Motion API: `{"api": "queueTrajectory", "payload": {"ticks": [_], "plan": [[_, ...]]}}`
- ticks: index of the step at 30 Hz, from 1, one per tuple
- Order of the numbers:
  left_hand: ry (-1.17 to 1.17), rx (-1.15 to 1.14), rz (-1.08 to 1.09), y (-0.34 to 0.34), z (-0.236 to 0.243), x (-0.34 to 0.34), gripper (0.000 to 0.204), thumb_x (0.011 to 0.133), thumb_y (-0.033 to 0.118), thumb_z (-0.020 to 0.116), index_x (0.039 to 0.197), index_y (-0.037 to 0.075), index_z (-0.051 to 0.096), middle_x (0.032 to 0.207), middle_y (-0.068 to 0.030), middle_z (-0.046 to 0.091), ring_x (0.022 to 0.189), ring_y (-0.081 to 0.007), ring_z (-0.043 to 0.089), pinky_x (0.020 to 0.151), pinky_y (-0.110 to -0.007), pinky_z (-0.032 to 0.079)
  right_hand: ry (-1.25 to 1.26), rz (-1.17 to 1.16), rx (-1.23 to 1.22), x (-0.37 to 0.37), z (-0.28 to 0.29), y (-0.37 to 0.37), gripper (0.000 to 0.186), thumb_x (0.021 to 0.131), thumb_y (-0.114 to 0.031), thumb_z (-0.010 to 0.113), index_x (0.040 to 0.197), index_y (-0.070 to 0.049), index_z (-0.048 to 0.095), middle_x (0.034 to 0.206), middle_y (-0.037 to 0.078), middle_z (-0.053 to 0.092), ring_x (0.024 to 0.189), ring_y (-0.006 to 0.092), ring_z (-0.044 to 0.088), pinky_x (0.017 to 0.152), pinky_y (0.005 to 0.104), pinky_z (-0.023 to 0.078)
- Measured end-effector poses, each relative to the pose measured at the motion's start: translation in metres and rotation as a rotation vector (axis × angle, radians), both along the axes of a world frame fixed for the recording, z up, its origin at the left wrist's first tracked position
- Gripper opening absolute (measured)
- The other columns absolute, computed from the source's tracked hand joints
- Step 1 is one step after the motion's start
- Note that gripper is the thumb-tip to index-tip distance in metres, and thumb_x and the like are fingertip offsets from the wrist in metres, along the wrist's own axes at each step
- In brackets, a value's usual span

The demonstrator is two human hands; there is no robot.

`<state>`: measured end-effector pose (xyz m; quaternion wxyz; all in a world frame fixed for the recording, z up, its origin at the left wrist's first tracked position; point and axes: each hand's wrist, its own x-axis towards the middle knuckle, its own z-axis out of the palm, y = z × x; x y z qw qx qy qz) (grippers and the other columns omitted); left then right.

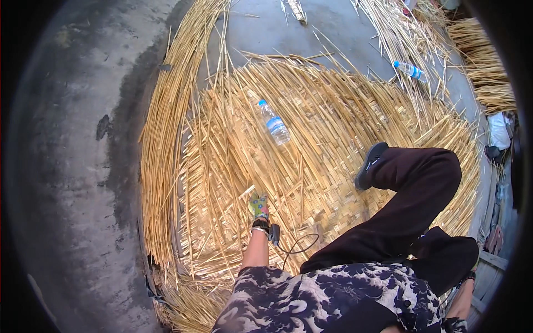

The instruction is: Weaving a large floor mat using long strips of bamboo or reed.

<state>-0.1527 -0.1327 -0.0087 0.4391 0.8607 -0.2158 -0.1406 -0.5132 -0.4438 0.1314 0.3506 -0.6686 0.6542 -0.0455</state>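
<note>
My left hand (259,206), in a patterned glove, reaches down onto the woven reed mat (311,111) and rests among loose pale strips at the mat's near left part. Whether its fingers grip a strip is too small to tell. A dark band and a small black device with a cable (273,234) sit at that wrist. Only my right forearm (462,299) shows at the lower right; the hand itself is hidden behind the dark trouser cloth. My bent leg in dark trousers (416,200) lies over the mat, with its dark shoe (369,165) on the weave.
A clear plastic bottle with a blue cap (274,123) lies on the mat; a second one (412,70) lies at the far right. Long loose reeds (166,139) curve along the mat's left edge. Reed bundles (483,61) are stacked top right. Grey concrete floor (72,139) spreads left.
</note>
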Motion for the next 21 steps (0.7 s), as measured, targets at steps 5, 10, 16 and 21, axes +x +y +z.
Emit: {"api": "queueTrajectory", "payload": {"ticks": [5,10,16,21], "plan": [[0.186,0.03,-0.238,0.013,0.083,-0.03,0.027,0.077,0.019,0.064,0.094,-0.002,0.062,0.087,-0.0121,0.065,0.078,-0.0225,0.059,0.073,-0.035,0.045,-0.011,-0.011,0.003,-0.008,-0.006,-0.004,0.039,0.086,-0.024,0.05,0.115,0.003,0.056,0.107,0.009,0.063,0.091,0.0165,0.061,0.08,0.0285,0.048],[0.239,0.138,-0.433,0.004,0.107,-0.068,0.023,0.077,0.017,0.065,0.091,-0.002,0.064,0.078,-0.0067,0.066,0.071,-0.017,0.059,0.067,-0.031,0.046,-0.071,-0.02,0.004,-0.023,-0.001,-0.002,0.039,0.087,-0.023,0.049,0.115,0.002,0.056,0.107,0.009,0.063,0.091,0.0166,0.061,0.08,0.0287,0.048],[-0.033,0.305,-0.363,0.015,0.047,-0.061,0.046,0.085,0.033,0.057,0.116,-0.001,0.056,0.094,-0.0117,0.066,0.093,-0.027,0.062,0.084,-0.035,0.046,-0.212,-0.083,0.009,-0.089,0.031,0.023,0.038,0.087,-0.023,0.049,0.114,0.002,0.057,0.107,0.009,0.063,0.091,0.0167,0.061,0.08,0.0289,0.048],[-0.124,1.119,0.049,0.054,0.031,0.064,0.076,0.085,0.06,0.043,0.135,0.003,0.036,0.135,-0.0176,0.043,0.121,-0.0335,0.046,0.09,-0.05,0.045,-0.279,-0.197,0.042,-0.172,0.074,0.059,0.037,0.087,-0.023,0.049,0.114,0.002,0.057,0.107,0.009,0.063,0.091,0.0168,0.061,0.08,0.0291,0.049]]}}
